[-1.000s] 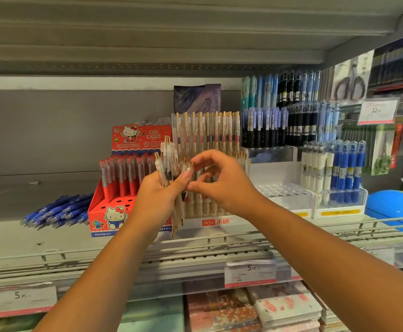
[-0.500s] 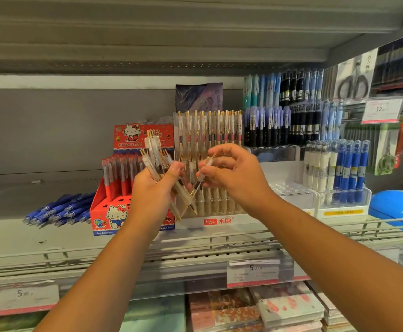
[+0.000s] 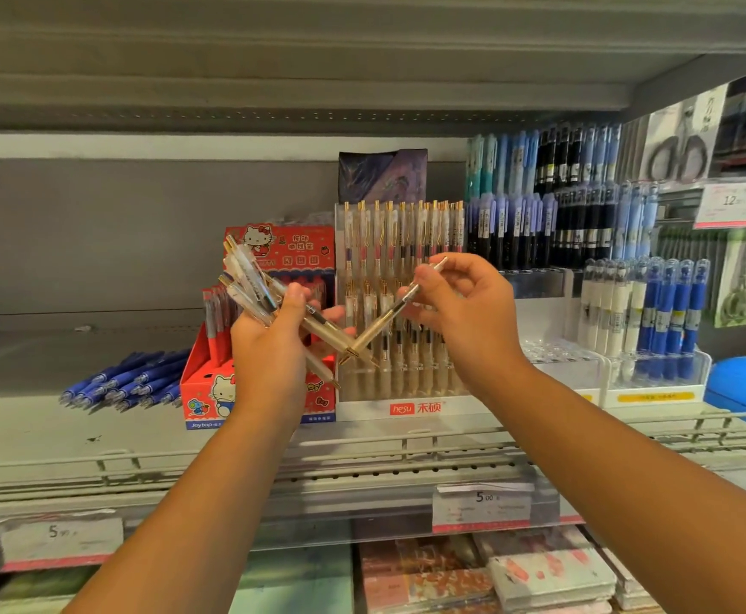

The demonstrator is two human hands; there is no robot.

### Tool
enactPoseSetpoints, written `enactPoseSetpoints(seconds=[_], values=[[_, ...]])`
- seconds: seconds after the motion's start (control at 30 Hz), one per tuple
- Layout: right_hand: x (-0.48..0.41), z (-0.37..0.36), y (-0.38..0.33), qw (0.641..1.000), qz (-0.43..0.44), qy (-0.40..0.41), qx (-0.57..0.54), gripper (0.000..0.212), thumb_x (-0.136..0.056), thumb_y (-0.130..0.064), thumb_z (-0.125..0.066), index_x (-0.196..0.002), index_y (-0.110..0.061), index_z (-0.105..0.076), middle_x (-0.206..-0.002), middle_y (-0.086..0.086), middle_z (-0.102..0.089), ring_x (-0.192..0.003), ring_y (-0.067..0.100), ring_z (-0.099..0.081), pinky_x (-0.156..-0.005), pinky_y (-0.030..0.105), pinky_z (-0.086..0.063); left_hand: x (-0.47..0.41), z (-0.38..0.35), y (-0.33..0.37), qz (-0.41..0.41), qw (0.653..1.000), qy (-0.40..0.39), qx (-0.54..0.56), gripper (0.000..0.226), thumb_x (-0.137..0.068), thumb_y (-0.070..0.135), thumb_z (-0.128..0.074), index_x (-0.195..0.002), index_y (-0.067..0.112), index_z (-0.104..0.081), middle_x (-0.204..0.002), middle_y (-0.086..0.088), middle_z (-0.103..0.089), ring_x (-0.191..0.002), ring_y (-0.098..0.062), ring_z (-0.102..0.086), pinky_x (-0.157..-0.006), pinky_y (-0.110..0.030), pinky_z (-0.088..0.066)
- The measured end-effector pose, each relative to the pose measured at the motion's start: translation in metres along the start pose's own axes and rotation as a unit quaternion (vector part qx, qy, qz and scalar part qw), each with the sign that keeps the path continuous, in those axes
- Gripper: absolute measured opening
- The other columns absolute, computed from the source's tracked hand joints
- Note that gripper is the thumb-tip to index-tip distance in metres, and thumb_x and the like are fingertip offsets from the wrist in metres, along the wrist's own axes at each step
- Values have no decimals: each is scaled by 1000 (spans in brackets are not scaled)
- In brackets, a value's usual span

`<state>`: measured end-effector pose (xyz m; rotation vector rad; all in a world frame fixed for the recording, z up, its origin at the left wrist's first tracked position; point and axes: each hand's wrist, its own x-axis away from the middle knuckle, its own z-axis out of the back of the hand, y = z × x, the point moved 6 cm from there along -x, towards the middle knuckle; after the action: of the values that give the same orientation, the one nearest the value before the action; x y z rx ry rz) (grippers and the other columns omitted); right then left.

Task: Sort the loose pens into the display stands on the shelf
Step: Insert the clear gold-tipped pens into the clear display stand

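Person at a shop shelf (image 3: 30,418), both arms raised before the pen displays. The left hand (image 3: 269,356) grips a bundle of clear pens (image 3: 249,281), fingers and thumb curled round the barrels; the clicker ends fan up and to the left, the gold tips slant down to the right. The right hand (image 3: 468,312) pinches a single clear pen (image 3: 375,327) between thumb and fingertips, holding it tilted with its tip low, where it crosses the tips of the bundle. Both hands hang in front of the clear display stand (image 3: 406,407), which holds rows of matching gold-clipped pens standing upright. Just to its left stands a red cartoon-cat box (image 3: 291,250) of red pens; further left, loose blue pens (image 3: 127,383) lie flat on the shelf. To the right, a second stand (image 3: 654,396) holds white and blue pens. A price tag (image 3: 482,507) hangs on the shelf edge.
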<state>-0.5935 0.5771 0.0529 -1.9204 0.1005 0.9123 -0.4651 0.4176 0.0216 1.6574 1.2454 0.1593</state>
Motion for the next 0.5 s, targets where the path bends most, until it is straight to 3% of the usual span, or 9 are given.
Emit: enactPoseSetpoints(seconds=[0.23,0.5], values=[[-16,19,-7,993,59,65,81,20,-89,-13,-70,-106,-8,-62,-84,4,-64,-70,15,-71,-53,27,-58,5,-4,-1,-23,995,-33,-86,17,-99,27,-58,-90,14,-64,-69,-3,-73,-61,-23,-73,-55,-35,-60],[-18,5,-5,956,151,13,253,28,-82,-24,-78,-100,-17,-59,-82,-5,-61,-72,10,-63,-52,23,-57,6,-11,1,-29,990,-72,-114,14,-101,25,-55,-104,15,-64,-76,-6,-74,-56,-16,-65,-52,-29,-57]])
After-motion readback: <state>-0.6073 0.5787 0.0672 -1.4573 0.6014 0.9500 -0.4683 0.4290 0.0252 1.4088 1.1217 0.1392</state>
